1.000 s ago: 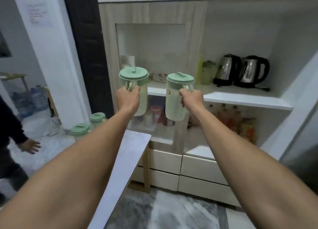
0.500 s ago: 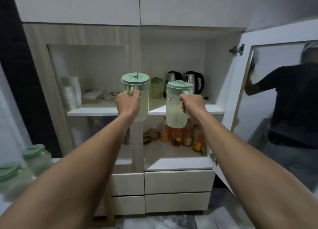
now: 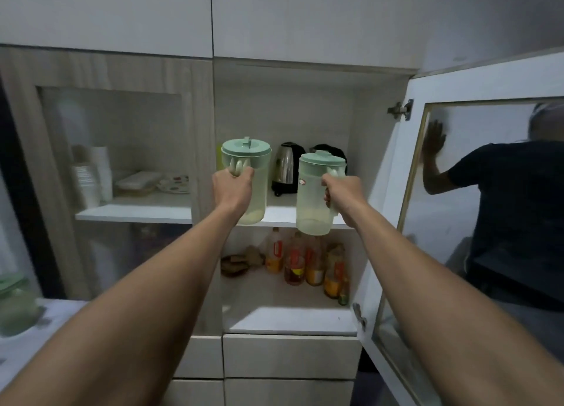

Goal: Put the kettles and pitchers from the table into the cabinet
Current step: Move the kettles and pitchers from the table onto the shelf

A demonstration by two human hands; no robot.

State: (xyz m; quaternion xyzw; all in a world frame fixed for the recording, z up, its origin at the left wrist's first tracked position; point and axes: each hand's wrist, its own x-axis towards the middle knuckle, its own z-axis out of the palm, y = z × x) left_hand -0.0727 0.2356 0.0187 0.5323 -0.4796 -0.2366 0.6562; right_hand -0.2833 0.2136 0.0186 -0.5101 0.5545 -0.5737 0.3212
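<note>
My left hand (image 3: 233, 189) grips the handle of a pale green pitcher (image 3: 254, 189) with a green lid, held upright at the front edge of the cabinet's upper shelf (image 3: 280, 213). A second green-lidded pitcher (image 3: 311, 198) hangs just in front of that shelf edge, its handle gripped by my right hand (image 3: 343, 193). Behind them on the shelf stand a steel kettle (image 3: 285, 170) and a second dark kettle (image 3: 331, 150), mostly hidden by the right pitcher. Another green pitcher (image 3: 15, 305) stands on the table (image 3: 27, 347) at the far left.
The cabinet's glass door (image 3: 427, 222) stands open on the right, and a person in a dark shirt (image 3: 503, 210) behind it presses a hand on the glass. Several bottles (image 3: 305, 262) fill the lower shelf. Cups and plates (image 3: 91, 173) sit behind the shut left door.
I have come closer to the cabinet and both pitchers have moved forward to the upper shelf's edge. The left pitcher now reaches over the shelf.
</note>
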